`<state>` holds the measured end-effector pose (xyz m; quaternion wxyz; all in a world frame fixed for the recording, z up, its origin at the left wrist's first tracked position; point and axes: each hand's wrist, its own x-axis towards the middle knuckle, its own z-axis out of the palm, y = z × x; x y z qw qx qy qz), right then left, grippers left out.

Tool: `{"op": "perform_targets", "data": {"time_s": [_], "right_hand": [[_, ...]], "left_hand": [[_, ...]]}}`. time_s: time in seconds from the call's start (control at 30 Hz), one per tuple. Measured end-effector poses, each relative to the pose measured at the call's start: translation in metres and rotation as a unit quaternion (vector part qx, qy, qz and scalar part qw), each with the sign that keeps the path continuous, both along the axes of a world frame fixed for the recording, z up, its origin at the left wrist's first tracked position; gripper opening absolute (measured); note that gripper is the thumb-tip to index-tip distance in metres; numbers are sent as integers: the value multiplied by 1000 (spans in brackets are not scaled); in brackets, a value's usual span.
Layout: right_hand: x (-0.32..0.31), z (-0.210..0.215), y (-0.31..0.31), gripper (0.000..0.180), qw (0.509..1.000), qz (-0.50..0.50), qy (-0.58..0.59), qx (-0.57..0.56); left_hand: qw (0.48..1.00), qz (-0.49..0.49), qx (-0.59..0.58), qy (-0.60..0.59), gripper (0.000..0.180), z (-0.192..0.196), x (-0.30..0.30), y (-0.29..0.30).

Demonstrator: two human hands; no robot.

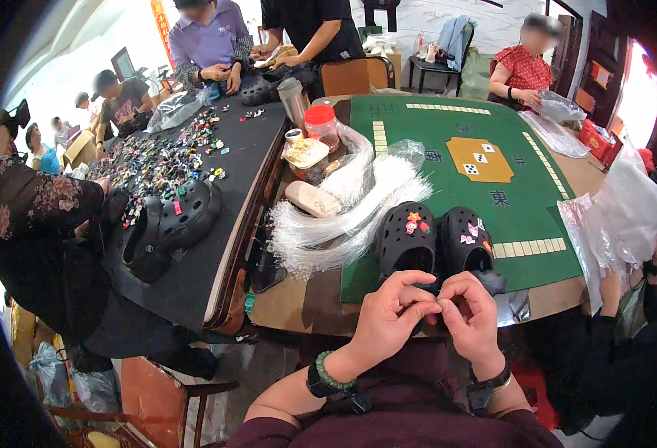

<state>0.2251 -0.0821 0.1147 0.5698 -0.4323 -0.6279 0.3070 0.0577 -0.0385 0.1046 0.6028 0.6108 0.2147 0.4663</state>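
My left hand [392,317] and my right hand [473,319] meet at the fingertips in front of two black clogs. Both are closed in a pinch; whatever lies between the fingers is too small or hidden to make out. Just beyond them, the left clog [397,240] carries orange, pink and red charms on its top. Beside it stands the right clog [457,224], with pink and white charms and a small orange one. My fingers partly cover the near ends of the clogs.
Left of the clogs lies a bundle of clear plastic strands [306,243], near a red-lidded jar [321,119]. A green printed mat [433,127] covers much of the table. Colourful charms [171,153] and more black clogs [186,216] fill the left table, where other people work.
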Motion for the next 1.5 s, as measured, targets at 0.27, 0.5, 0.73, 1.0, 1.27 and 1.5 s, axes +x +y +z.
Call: {"op": "perform_targets", "data": {"time_s": [0.27, 0.5, 0.73, 1.0, 1.27, 1.5], "right_hand": [[5, 4, 0, 10, 1000, -23, 12, 6], [7, 1, 1, 10, 1000, -27, 8, 8], [8, -4, 0, 10, 999, -27, 35, 27], [9, -4, -2, 9, 996, -6, 85, 14], [9, 0, -2, 9, 991, 16, 129, -13], [3, 1, -3, 9, 985, 35, 167, -24]], "left_hand": [[973, 133, 152, 116, 19, 4, 0, 2], [940, 174, 255, 143, 10, 2, 0, 6], [948, 173, 246, 107, 11, 3, 4, 3], [951, 167, 246, 83, 11, 2, 9, 1], [957, 172, 218, 85, 11, 6, 12, -2], [964, 157, 207, 61, 11, 4, 14, -1]]}}
